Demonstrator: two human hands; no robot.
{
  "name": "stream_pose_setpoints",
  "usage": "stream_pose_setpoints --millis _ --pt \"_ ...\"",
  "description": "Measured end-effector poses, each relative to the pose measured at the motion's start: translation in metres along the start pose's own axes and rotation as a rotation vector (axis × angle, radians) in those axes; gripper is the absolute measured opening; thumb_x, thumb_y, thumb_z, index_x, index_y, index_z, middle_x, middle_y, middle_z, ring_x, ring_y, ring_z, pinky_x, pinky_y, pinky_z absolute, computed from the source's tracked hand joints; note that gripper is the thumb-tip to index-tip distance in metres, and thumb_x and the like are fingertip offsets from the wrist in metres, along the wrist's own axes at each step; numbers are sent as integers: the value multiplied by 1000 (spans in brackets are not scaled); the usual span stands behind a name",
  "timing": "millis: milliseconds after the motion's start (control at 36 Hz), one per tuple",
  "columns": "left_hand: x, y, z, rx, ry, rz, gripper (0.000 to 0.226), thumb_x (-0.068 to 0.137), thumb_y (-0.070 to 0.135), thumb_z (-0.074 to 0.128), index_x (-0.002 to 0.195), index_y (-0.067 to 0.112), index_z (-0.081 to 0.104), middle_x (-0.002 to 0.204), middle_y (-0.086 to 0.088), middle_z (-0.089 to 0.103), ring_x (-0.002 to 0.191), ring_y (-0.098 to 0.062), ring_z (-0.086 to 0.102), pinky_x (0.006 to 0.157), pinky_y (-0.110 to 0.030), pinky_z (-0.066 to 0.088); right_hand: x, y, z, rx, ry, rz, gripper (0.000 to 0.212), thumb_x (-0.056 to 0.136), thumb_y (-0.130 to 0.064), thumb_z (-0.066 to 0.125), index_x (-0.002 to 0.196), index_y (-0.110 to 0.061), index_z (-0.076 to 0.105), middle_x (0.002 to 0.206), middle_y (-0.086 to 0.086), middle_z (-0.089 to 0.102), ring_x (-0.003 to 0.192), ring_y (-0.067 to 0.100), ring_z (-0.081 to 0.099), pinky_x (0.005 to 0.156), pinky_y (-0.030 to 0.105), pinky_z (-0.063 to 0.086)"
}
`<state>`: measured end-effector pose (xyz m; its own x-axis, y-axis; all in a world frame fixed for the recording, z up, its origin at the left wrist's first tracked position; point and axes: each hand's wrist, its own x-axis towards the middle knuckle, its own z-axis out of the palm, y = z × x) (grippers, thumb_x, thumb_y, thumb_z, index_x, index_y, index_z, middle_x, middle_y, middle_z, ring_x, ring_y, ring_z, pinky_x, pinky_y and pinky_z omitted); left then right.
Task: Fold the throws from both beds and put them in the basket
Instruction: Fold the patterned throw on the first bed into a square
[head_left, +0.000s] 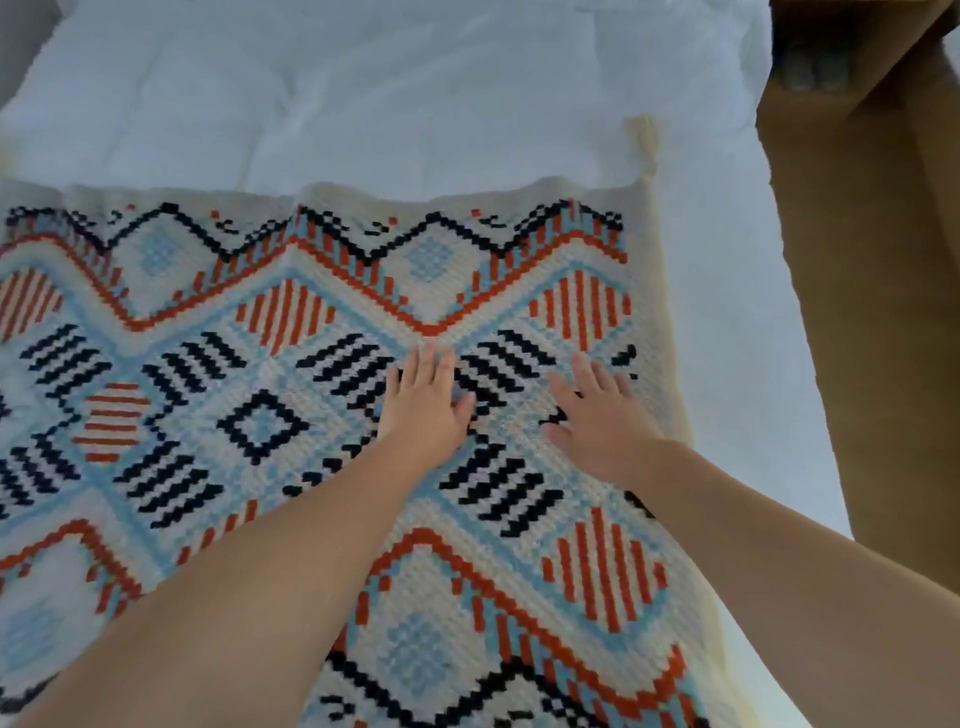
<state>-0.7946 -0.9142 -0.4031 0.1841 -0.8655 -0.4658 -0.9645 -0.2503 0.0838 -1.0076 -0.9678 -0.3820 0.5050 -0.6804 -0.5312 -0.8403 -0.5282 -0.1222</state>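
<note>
One throw (270, 395) is seen, spread flat over a bed (395, 104) covered in white bedding. The throw is knitted, cream-edged, with diamond and zigzag patterns in orange, black and pale blue. Its far edge runs across the bed, and beyond that edge only white bedding is visible. At the throw's far right corner a cream tassel (647, 140) is laid out on the bedding. A strip of white bedding is left showing along the throw's right edge.

Right of the bed, a brown floor (893, 364) is seen, and a brown piece of furniture (852, 31) stands at the upper right; a greyish item beneath it is too blurred to identify.

Two hands are counted, both on the throw's right half, near each other but apart. The left hand (423, 405) is laid flat, palm down, fingers extended, nothing grasped. The right hand (602, 421) is likewise pressed flat on the throw, fingers spread and nothing gripped. Both bare forearms are extended over the throw's near portion, covering part of the pattern.
</note>
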Motion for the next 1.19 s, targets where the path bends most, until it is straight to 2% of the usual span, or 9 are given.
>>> stream_pose_setpoints --millis 250,528,611,694,778,861,944,1056,1194 --pt "98 -16 30 -5 210 -2 70 93 60 5 149 24 -17 158 -3 -21 144 -23 -22 117 -45 -12 92 34 11 -106 116 17 75 91 -66 2 149 -24 -20 156 9 -24 144 28 -22 119 47 -5" --pt "120 -23 53 -36 278 16 69 91 60 3 147 27 -20 156 0 -25 142 -20 -27 116 -42 -17 186 75 -43 -112 188 60 71 94 -60 0 152 -20 -10 159 8 -16 146 28 -14 119 48 -4" --pt "123 -24 55 -45 272 18 70 90 60 3 147 27 -20 156 -1 -25 142 -20 -28 116 -42 -17 205 89 -60 -105 182 90 64 98 -51 6 152 -20 -9 159 7 -15 147 27 -11 119 48 -2" --pt "126 -26 59 -60 271 21 71 89 60 4 147 26 -18 156 -1 -24 142 -20 -27 115 -41 -17 224 102 -76 -87 214 116 60 102 -34 23 153 -18 -4 161 9 -9 147 30 -5 119 48 2" --pt "128 -27 62 -79 278 33 71 90 59 8 148 26 -15 157 -2 -20 143 -20 -25 115 -41 -17 240 113 -90 -73 225 179 77 94 -22 46 152 -19 -3 161 9 -6 147 30 -3 119 47 1" --pt "130 -28 66 -84 280 39 71 90 58 11 149 25 -14 158 -3 -18 144 -21 -22 116 -42 -15 250 122 -102 -59 283 241 81 83 -16 56 150 -16 11 156 14 18 144 32 14 118 48 11" --pt "132 -29 69 -85 285 46 71 91 56 15 150 24 -11 159 -6 -12 145 -23 -18 116 -42 -12 252 126 -113 -127 361 278 64 80 -13 58 139 -10 32 130 20 47 122 37 43 106 49 31" --pt "135 -32 73 -75 297 67 71 92 54 14 150 22 -9 159 -8 -9 146 -25 -15 116 -45 -7 249 123 -122 -236 423 285 26 82 -6 52 108 -3 58 104 19 53 103 37 49 86 45 40" --pt "135 -33 75 -72 309 72 71 92 55 13 151 22 -8 159 -8 -10 146 -24 -16 117 -44 -7 226 124 -126 -73 396 282 12 83 5 48 86 -6 49 78 11 51 70 29 48 57 33 37"
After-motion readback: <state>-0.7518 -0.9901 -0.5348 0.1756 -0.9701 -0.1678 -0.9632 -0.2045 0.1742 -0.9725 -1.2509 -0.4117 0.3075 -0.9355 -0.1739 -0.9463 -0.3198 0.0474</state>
